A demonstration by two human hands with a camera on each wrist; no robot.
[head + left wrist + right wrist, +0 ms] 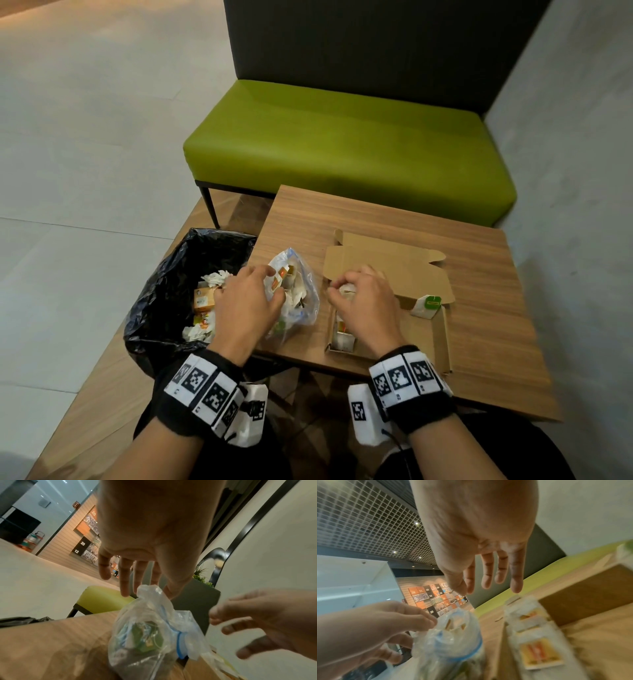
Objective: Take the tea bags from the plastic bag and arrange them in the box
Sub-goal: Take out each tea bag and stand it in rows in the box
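A clear plastic bag [298,297] with a blue zip strip lies on the wooden table [486,274], with tea bags showing through it. My left hand [274,285] pinches the bag's top edge; the left wrist view shows the bag [145,635] hanging under the thumb and forefinger. To its right stands the open cardboard box [419,330]. A row of tea bags [344,337] stands at its left end, and a green-tagged tea bag [426,304] leans on its far right edge. My right hand [342,288] hovers over the row with fingers loosely extended and nothing plainly held [486,585].
A bin with a black liner [161,291], holding crumpled wrappers, stands against the table's left edge. A green bench [342,144] sits behind the table. A grey wall [575,171] runs along the right side.
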